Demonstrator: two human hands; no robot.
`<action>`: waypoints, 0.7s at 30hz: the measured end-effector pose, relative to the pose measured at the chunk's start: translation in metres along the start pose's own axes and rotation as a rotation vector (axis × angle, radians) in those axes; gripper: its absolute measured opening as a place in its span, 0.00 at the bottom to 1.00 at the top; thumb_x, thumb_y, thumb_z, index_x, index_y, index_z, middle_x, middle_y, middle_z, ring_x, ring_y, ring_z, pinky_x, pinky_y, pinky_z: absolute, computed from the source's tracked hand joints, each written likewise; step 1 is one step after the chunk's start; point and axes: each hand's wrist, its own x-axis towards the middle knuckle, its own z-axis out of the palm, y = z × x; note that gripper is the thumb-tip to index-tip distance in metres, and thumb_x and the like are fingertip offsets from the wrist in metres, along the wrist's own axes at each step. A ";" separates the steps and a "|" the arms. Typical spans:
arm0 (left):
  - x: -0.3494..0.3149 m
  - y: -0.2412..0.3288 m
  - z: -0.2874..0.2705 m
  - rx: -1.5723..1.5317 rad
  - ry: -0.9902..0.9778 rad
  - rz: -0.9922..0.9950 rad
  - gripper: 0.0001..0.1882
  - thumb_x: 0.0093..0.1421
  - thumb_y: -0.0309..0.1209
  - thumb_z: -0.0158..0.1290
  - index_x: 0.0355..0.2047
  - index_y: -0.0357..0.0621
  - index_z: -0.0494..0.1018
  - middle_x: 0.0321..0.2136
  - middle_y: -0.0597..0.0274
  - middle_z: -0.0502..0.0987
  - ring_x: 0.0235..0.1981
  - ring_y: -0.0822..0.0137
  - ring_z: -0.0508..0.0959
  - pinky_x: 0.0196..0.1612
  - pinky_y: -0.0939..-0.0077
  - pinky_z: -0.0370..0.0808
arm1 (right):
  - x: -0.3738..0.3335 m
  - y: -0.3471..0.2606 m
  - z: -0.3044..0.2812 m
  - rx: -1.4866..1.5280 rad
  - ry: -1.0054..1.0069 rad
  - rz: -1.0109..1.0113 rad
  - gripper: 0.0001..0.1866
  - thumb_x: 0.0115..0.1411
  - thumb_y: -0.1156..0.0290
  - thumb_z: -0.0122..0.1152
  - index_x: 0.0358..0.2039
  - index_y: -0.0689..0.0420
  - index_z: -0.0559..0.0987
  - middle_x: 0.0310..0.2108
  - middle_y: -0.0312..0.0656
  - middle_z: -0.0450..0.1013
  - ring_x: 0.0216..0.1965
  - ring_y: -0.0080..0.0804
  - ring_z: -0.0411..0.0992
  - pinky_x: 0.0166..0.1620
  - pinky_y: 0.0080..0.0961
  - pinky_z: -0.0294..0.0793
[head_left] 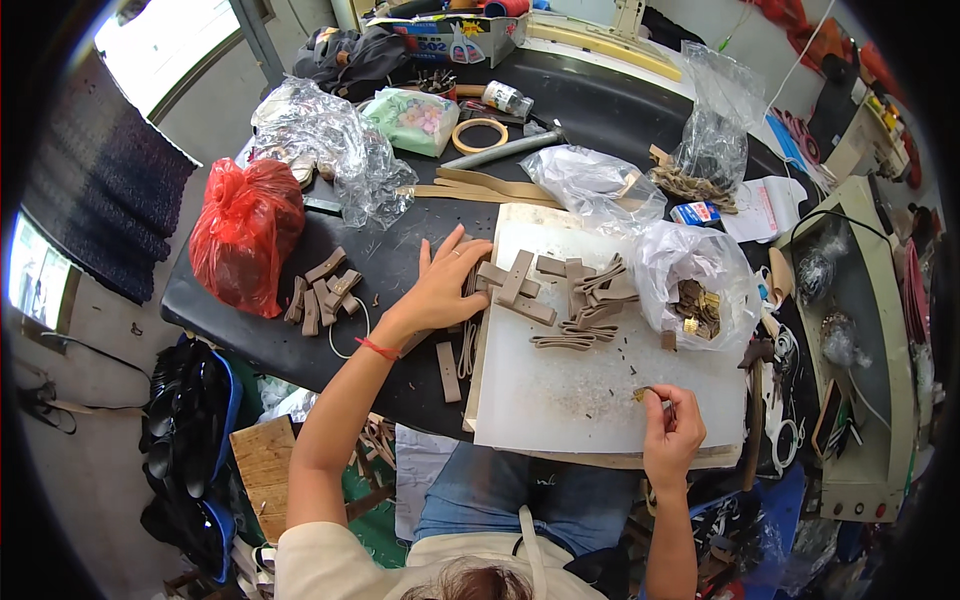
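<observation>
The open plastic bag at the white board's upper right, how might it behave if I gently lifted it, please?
The open plastic bag would probably sag, since its film looks thin and crumpled. The brown and gold pieces inside would likely shift, as they lie loosely heaped. Tipping might spill them because its mouth gapes.

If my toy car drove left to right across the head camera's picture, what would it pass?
Red plastic bag → left hand → folded brown strips → right hand → hammer → grey machine.
</observation>
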 end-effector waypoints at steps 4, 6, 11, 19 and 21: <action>-0.004 -0.006 0.012 -0.132 0.345 0.066 0.21 0.45 0.25 0.55 0.43 0.40 0.67 0.51 0.45 0.61 0.57 0.47 0.60 0.56 0.57 0.60 | 0.000 -0.001 0.001 -0.004 0.003 -0.007 0.05 0.54 0.78 0.61 0.31 0.60 0.75 0.23 0.39 0.68 0.19 0.27 0.65 0.24 0.22 0.64; -0.002 -0.002 0.008 -0.008 0.488 0.031 0.18 0.44 0.21 0.54 0.38 0.39 0.68 0.47 0.46 0.61 0.52 0.49 0.63 0.51 0.61 0.65 | -0.001 0.001 0.002 -0.002 0.013 -0.028 0.05 0.54 0.78 0.61 0.31 0.60 0.75 0.23 0.37 0.68 0.19 0.23 0.62 0.23 0.19 0.61; 0.004 0.010 -0.010 -0.164 0.673 -0.017 0.18 0.43 0.19 0.53 0.38 0.39 0.69 0.48 0.48 0.61 0.44 0.52 0.69 0.46 0.64 0.69 | -0.001 0.002 0.001 0.011 0.033 -0.054 0.04 0.55 0.78 0.60 0.31 0.60 0.75 0.23 0.31 0.68 0.18 0.14 0.56 0.21 0.14 0.56; 0.018 0.126 0.022 -0.369 0.388 0.267 0.26 0.47 0.23 0.53 0.49 0.44 0.67 0.50 0.48 0.65 0.51 0.49 0.67 0.51 0.64 0.65 | -0.001 0.000 0.002 -0.022 0.028 -0.047 0.06 0.54 0.77 0.62 0.32 0.60 0.75 0.22 0.40 0.67 0.19 0.28 0.65 0.23 0.23 0.64; 0.011 0.132 0.026 -0.035 0.454 0.303 0.28 0.49 0.25 0.55 0.53 0.46 0.66 0.52 0.47 0.65 0.53 0.47 0.66 0.53 0.62 0.64 | -0.002 0.000 0.001 -0.018 0.019 -0.045 0.06 0.54 0.77 0.62 0.32 0.60 0.75 0.22 0.40 0.67 0.19 0.28 0.65 0.23 0.22 0.64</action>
